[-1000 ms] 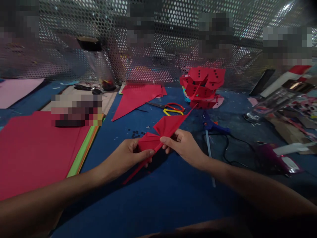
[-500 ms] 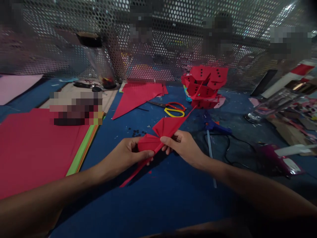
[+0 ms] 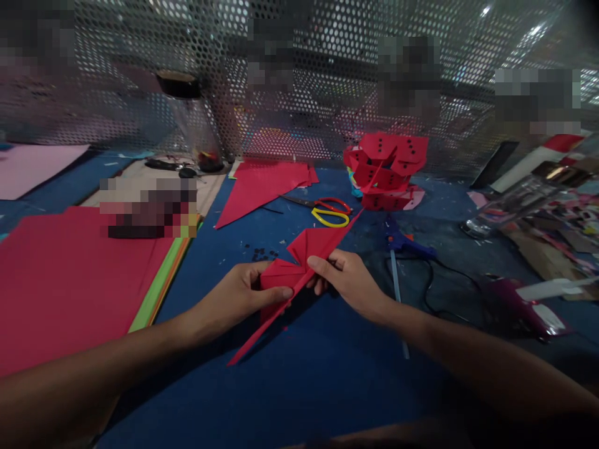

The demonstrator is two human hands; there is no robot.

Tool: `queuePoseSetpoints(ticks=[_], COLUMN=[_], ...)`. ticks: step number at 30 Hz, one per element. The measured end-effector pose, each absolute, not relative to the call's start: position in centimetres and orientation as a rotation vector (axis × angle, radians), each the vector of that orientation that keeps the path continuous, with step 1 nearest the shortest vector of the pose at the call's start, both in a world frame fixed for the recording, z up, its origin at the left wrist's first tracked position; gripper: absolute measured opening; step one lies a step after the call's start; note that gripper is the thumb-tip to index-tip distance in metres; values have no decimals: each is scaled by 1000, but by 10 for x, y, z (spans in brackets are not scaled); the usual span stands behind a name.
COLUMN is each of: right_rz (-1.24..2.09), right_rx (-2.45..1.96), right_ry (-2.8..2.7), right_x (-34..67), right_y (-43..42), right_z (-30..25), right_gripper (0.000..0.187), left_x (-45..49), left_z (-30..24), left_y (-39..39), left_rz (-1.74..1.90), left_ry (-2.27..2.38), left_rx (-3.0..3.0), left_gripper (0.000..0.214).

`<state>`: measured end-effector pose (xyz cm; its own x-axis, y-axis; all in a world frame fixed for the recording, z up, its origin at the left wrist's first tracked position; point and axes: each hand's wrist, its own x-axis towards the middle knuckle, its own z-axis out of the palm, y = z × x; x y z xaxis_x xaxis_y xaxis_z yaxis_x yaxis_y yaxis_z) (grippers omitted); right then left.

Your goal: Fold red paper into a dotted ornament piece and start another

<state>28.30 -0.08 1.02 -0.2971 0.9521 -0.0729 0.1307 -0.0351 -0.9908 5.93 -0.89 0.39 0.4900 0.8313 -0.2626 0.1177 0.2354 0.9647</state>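
A folded red paper piece (image 3: 314,244), with fan-like pleats and a long narrow strip along its lower side, is held over the blue table. My left hand (image 3: 255,288) pinches its lower left part, thumb on top and fingers partly hidden beneath. Nearer the middle, my right hand (image 3: 341,274) is closed on the strip, its thumb pressing from above. Small black paper bits (image 3: 262,253) lie just beyond my left hand. Scissors with red and yellow handles (image 3: 331,216) rest behind the paper.
A stack of red sheets (image 3: 79,280) covers the left side. At the back stand a glass jar (image 3: 199,125) and red paper pieces with black dots (image 3: 388,171). A blue glue gun (image 3: 409,244) with its cord, a clear bottle (image 3: 510,199) and a purple object (image 3: 533,305) lie right.
The view has tipped slightly, so everything sits a little lower. The red paper has turned a little in my hands, and its narrow strip shows more plainly. Both hands keep their hold.
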Motion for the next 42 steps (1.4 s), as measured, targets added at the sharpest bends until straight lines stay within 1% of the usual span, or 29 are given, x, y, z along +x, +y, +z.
queuePoseSetpoints(ticks=[7,11,14,19,24,28,33,38,42], right_rz=[1454,1543,1539,1536,1449,1478,1492,1511,1518], right_rx=[-1169,-1129,-1121,-1126,-1138,-1129,-1115,-1105,-1107], right_ry=[-1574,-1663,-1714,-1673,-1642,-1653,-1648,-1632,-1694], right_x=[284,282,281,281,283,282,282,280,279], right_y=[-1,-2,-3,-3,0,0,0,-1,-3], right_z=[2,-3,0,3,3,3,2,1,2], right_gripper=[44,44,43,40,35,34,35,39,38], left_x=[61,62,63,64,64,64,65,66,67], left_z=[9,10,7,6,6,6,7,8,5], left_y=[-9,-11,-11,-11,-11,-10,-10,-9,-9], left_rz=[658,663,658,654,643,637,626,639,642], left_ry=[979,908,921,961,944,940,959,956,994], left_rx=[1250,1179,1151,1125,1110,1132,1111,1100,1081], left_gripper=[29,34,36,36,34,36,38,34,31])
